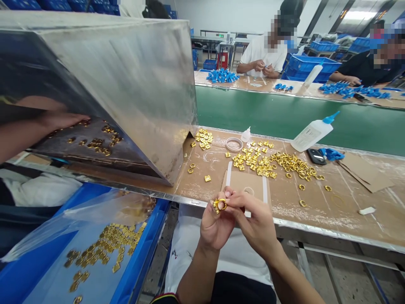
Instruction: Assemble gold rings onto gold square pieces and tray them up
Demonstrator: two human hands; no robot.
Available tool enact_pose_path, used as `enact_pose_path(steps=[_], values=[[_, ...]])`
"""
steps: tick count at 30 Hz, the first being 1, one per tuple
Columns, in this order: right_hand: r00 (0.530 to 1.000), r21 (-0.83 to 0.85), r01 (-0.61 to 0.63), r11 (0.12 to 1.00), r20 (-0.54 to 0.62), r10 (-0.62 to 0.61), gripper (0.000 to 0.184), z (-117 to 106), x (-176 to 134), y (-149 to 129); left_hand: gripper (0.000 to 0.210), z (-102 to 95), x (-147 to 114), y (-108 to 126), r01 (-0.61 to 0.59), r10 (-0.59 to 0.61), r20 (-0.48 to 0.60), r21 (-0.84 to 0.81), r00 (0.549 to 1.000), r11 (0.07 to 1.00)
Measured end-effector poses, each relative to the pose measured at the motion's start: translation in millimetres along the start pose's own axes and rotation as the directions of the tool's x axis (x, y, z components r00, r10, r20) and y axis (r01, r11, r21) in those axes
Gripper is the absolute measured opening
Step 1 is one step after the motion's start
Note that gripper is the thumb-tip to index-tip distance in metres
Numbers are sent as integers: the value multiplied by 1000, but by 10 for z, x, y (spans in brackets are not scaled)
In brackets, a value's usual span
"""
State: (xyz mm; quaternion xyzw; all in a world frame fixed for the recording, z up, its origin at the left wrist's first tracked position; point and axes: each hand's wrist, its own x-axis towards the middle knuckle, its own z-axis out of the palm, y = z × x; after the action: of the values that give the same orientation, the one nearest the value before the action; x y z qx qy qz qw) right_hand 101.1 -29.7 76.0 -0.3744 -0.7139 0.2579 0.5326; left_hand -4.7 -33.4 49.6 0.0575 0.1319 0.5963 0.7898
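Above the near edge of the worktable, my left hand (212,231) is closed with a small gold square-topped piece (216,207) between its fingertips. My right hand (260,220) pinches a gold ring (225,205), which touches that piece; whether the two are joined I cannot tell. Just beyond my hands lies a cardboard sheet (243,179) with white tape strips. Behind it spreads a pile of gold square pieces (249,159), and to the right of those a heap of gold rings (294,164).
A metal hood (148,93) stands at left, with a person's arm (41,126) under it. Below it, a blue bin (155,234) holds gold pieces. A white glue bottle (311,136), a tape roll (234,144) and a green belt (253,107) lie beyond. Co-workers sit across.
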Motion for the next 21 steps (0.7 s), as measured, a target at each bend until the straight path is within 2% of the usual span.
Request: enact_pose_path(steps=[3,9,12,14,16,17,19,21], values=[[995,65,-96,993,6,96,7,-59,27,-1,43,1,-15,2,-3,3,16,40,1000,999],[994,58,-99,993,45,97,11,-66,46,-74,47,-82,-14,-3,-36,39,-20,153,999,988],[986,4,-148,989,73,147,17,-40,6,-96,50,-146,28,-16,-68,65,22,282,998,957],[977,-15,-198,980,79,199,27,-26,-26,-87,49,-201,68,-16,-158,140,75,376,987,913],[966,9,-248,969,73,247,35,-22,-51,-65,44,-263,105,7,-333,293,159,484,943,809],[961,35,-272,962,70,269,38,-24,-59,-54,41,-293,118,30,-435,381,216,544,899,718],[947,105,-319,942,85,311,39,-37,-70,-35,33,-344,129,96,-598,501,360,646,787,474],[929,190,-366,911,132,346,38,-57,-75,-24,23,-372,118,176,-690,517,509,679,688,251]])
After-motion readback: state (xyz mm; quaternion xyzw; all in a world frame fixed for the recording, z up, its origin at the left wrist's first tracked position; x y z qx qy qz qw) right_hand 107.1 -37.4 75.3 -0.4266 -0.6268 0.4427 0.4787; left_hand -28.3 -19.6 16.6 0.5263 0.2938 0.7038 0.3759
